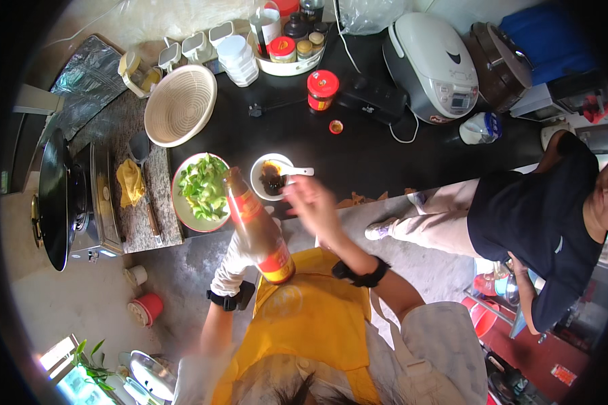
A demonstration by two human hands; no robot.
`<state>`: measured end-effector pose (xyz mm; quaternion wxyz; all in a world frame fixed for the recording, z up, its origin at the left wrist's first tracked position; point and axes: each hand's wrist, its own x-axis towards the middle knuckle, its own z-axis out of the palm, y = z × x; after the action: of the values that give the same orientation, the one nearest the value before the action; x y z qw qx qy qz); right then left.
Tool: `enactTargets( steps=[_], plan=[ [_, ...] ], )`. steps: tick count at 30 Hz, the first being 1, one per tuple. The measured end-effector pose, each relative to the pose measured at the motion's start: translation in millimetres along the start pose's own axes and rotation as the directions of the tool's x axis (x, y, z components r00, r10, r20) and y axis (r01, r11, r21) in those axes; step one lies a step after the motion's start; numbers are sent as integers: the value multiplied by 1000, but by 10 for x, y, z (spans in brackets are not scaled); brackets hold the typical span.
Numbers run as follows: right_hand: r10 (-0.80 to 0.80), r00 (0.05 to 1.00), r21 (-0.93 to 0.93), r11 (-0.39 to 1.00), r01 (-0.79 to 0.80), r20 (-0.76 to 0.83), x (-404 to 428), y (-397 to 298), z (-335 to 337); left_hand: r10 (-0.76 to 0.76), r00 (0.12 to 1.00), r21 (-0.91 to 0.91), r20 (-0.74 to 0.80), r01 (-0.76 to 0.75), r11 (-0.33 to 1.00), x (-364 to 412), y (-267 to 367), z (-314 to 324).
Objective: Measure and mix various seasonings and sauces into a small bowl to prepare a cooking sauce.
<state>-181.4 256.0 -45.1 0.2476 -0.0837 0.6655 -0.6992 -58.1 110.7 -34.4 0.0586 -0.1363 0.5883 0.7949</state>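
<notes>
A brown glass bottle with red and yellow labels [263, 228] is tilted in front of my yellow apron. My left hand [237, 257], covered by a white glove or cloth, is behind it and seems to hold it; the fingers are mostly hidden. My right hand [311, 202], blurred, is raised beside the small white bowl [254, 174] with its fingers apart. Dark sauce [272, 178] and a white spoon [301, 171] are in that bowl. Left of it, cut green vegetables [202, 187] fill a red-rimmed bowl [182, 220]. A small red-edged cap [336, 126] lies on the black counter.
A wok [55, 202] is on the stove at the left, near a spatula [152, 220] and yellow cloth [130, 183]. A woven basket [181, 106], red-lidded jar [323, 91] and rice cooker [433, 66] stand farther back. Another person [537, 217] stands at the right.
</notes>
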Motion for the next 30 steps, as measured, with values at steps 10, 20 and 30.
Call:
enactTargets(
  steps=[10, 20, 30],
  plan=[
    [-253, 907, -813, 565, -144, -336, 1242, 627, -1295, 15, 958, -222, 286, 51, 974, 81, 47, 23],
    [-388, 878, -921, 365, -133, -281, 1485, 664, -960, -218, 913, -292, 345, 325, 899, 27, -524, -185],
    [88, 994, 402, 914, -53, -69, 463, -442, -313, -128, 966, -246, 223, 183, 952, -64, 33, -45]
  ],
)
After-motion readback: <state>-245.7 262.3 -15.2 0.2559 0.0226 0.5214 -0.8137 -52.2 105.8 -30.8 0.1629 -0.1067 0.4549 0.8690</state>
